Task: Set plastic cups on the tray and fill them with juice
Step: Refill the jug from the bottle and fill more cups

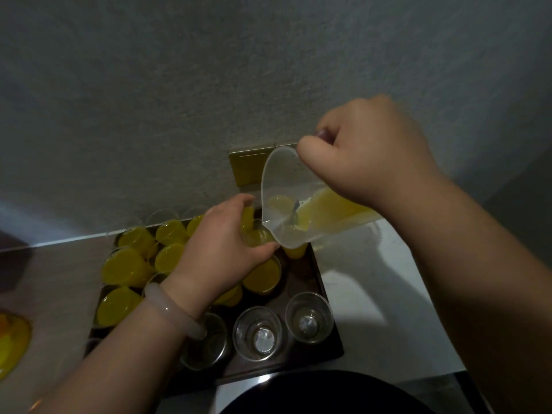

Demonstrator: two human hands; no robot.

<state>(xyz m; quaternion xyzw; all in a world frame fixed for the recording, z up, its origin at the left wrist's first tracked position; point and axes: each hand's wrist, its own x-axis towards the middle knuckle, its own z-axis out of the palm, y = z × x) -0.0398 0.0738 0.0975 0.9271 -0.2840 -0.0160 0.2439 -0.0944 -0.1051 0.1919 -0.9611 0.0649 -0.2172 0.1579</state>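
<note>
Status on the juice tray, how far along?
Done: most of the tray is taken up by filled cups.
In hand: the left hand grips a cup while the right hand tilts the jug over it.
Left: three empty cups in the near row.

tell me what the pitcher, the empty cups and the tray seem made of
Pitcher: frosted, translucent plastic; the juice shows dimly through its wall. Empty cups: clear, glossy plastic, thin-walled, with bright glints on their bases. Tray: dark brown, smooth, faint sheen; lacquered wood or plastic, cannot tell.
</note>
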